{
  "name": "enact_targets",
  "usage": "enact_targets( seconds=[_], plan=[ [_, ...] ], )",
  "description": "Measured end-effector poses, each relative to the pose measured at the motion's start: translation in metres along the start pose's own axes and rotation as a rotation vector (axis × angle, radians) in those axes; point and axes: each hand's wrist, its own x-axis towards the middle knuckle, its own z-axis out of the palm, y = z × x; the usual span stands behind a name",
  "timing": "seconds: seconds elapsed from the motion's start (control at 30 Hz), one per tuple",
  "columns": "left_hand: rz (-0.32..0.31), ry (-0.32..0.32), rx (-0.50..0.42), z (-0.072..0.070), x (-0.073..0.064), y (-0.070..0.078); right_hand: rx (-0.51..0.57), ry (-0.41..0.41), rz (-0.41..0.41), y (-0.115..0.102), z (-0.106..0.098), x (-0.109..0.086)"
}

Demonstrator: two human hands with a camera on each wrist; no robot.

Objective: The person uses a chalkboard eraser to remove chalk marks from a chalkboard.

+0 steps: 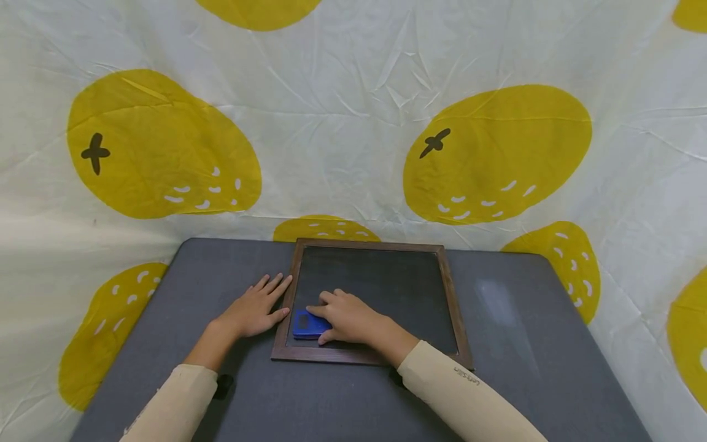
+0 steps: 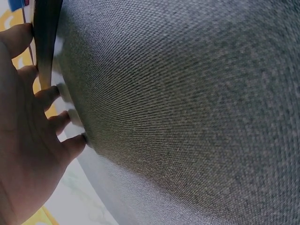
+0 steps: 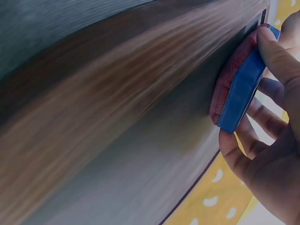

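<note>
A blackboard [image 1: 381, 276] in a brown wooden frame lies on the grey table. My right hand [image 1: 350, 316] grips a blue board eraser [image 1: 307, 324] at the board's lower left corner. In the right wrist view the eraser [image 3: 243, 86] shows a blue back and a reddish felt pad facing the board, with thumb and fingers around its sides. My left hand [image 1: 254, 310] rests on the table left of the board, its fingers spread and its thumb and fingertips at the frame's left edge. The left wrist view shows those fingers by the dark frame [image 2: 46, 42].
The grey table [image 1: 525, 319] extends on both sides of the board and in front of it. Behind it hangs a white cloth [image 1: 331, 153] printed with large yellow fruit. A pale shiny patch shows on the table right of the board.
</note>
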Motion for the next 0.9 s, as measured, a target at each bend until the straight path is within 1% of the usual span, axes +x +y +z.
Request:
enact_targets(
  seconds=[0.3, 0.47, 0.67, 0.77, 0.9],
  plan=[
    [-0.009, -0.013, 0.002, 0.001, 0.0, -0.001, 0.009, -0.033, 0.045, -0.007, -0.002, 0.013],
    [-0.021, -0.025, 0.005, 0.0, 0.0, 0.0, 0.002, -0.032, 0.051, -0.006, 0.0, 0.015],
    [-0.018, -0.02, 0.011, -0.002, 0.001, 0.001, -0.009, -0.048, 0.063, -0.003, -0.002, 0.018],
    [-0.02, -0.023, 0.012, -0.002, 0.001, 0.001, 0.002, -0.057, 0.071, -0.002, -0.003, 0.02],
    [-0.008, -0.01, 0.008, 0.0, 0.0, 0.001, 0.024, -0.059, 0.082, 0.0, -0.002, 0.023]
  ],
)
